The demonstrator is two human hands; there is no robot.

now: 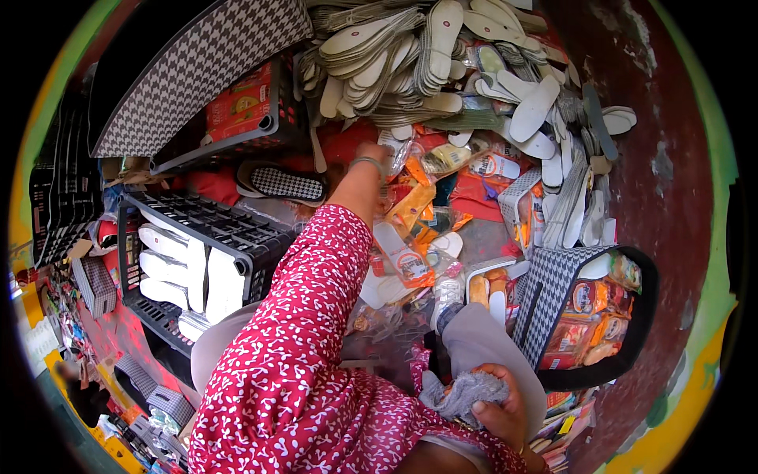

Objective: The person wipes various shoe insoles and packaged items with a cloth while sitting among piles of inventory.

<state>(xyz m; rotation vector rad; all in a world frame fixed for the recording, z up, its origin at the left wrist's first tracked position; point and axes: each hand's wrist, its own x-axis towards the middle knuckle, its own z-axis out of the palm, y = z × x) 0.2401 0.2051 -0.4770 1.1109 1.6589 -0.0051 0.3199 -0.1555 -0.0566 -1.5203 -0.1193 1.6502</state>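
Found at left: one black crate (229, 225), containing white insoles (163, 268), at least four. Above: one tilted black crate (267, 124), holding red packets (241, 103), count unclear. Beside these: one checked slipper (284, 182). At centre: left hand (371, 154), near an insole pile (375, 75); closure of fingers hidden, cannot tell. At lower right: one grey cloth (466, 395), pinched between thumb and fingers of right hand (509, 404). Far right: one houndstooth bin (553, 304), holding several overlapping orange and red packages (588, 332).
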